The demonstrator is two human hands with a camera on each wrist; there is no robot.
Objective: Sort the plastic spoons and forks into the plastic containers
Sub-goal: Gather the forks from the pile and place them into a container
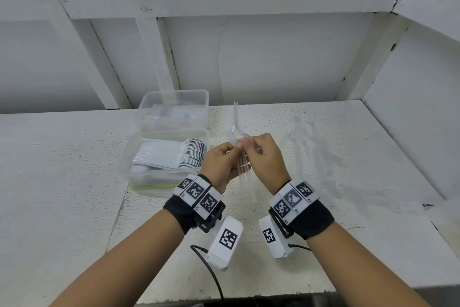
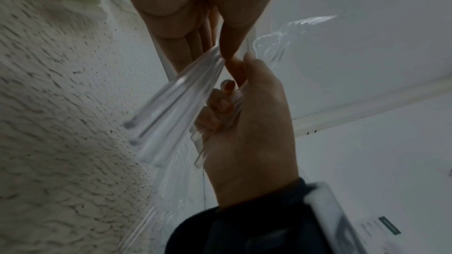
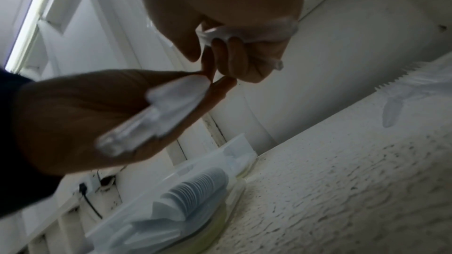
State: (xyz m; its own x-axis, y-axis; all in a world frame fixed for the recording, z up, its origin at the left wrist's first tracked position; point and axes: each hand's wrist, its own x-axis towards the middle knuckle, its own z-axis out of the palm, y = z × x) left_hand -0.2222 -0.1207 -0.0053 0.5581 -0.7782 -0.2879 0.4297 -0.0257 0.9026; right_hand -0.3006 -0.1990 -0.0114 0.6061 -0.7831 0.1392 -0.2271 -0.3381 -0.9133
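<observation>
Your left hand (image 1: pixel 220 161) and right hand (image 1: pixel 266 157) meet above the tabletop (image 1: pixel 62 169), both pinching one bundle of clear plastic forks (image 1: pixel 242 164), handles pointing toward you. Loose clear cutlery (image 1: pixel 306 142) lies to the right. The near container (image 1: pixel 139 154) holds stacked spoons (image 1: pixel 191 152); the far container (image 1: pixel 174 107) sits just behind it.

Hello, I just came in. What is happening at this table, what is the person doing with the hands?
A person is sorting clear plastic cutlery. The left hand and the right hand together hold a small bunch of clear forks above the table. The near container already holds a stacked row of spoons. The far container holds some cutlery too, hard to identify. More loose cutlery lies to the right.
</observation>
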